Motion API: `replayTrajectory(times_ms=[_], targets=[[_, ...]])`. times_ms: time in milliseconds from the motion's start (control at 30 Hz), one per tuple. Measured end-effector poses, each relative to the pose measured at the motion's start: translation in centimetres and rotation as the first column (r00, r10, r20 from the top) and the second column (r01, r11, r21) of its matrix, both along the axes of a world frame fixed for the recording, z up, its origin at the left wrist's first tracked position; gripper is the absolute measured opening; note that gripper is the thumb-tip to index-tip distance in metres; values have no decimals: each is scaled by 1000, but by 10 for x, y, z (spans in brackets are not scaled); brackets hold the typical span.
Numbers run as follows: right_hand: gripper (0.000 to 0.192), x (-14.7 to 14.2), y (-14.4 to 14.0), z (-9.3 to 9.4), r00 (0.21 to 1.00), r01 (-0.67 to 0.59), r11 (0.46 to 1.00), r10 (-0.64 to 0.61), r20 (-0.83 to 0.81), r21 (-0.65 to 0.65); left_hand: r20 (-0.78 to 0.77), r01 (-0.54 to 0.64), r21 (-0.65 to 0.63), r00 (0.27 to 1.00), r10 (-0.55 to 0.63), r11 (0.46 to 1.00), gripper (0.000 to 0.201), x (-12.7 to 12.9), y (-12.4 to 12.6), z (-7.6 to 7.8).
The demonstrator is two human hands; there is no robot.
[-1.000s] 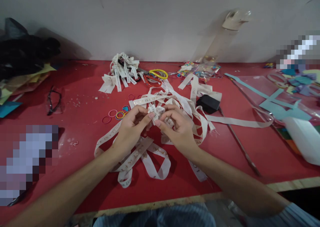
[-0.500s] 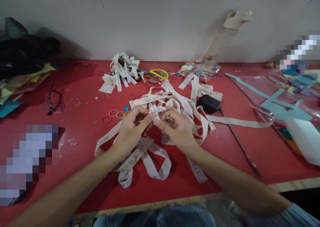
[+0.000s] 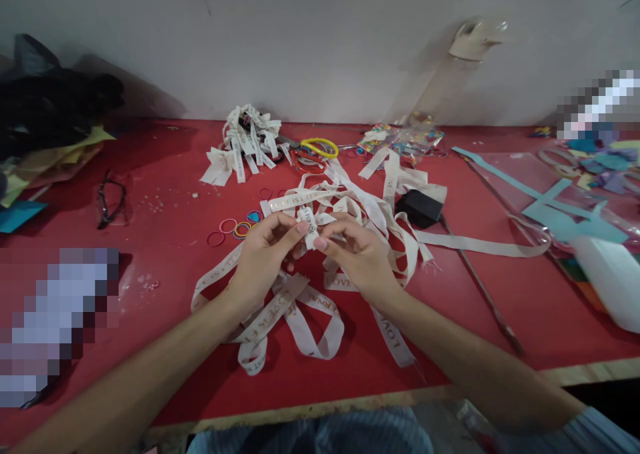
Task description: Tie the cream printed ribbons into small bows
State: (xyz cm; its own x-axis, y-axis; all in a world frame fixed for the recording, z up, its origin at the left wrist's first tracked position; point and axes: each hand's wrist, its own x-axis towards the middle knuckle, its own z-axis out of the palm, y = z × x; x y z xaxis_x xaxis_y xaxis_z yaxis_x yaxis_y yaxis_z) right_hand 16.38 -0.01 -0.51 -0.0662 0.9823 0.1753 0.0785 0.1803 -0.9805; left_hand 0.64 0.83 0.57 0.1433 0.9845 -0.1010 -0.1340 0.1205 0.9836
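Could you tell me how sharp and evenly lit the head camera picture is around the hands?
Head view: left hand, right hand and the printed ribbon they pinch are fairly sharp under soft, dim light; three patches are pixelated; the red table edges bow from wide-angle distortion.

Counter (image 3: 165,374): red top, pale wooden front edge. Ribbon (image 3: 310,222): cream, printed with gold-brown lettering; same for the loose ribbon strips (image 3: 300,321) and the bow pile (image 3: 240,144). Elastic rings (image 3: 240,229): pink, red, yellow, blue. Bangle (image 3: 320,147): yellow; one beside it red. Small box (image 3: 419,207): black. Paper strips (image 3: 560,204): light blue. Spectacles (image 3: 110,201): black frame. Wall (image 3: 320,47): off-white.
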Motion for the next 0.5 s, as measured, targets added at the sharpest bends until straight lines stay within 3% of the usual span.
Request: replayTrajectory(times_ms=[267,500], targets=[[17,-1,-1,3,999,-32,999,32,17,40,43,16,-22,999,-15,1000,24,-2,4,-3],[24,0,-1,2,994,95,995,-96,-54,-9,-88,135,33,987,-132,990,22,-3,0,0]])
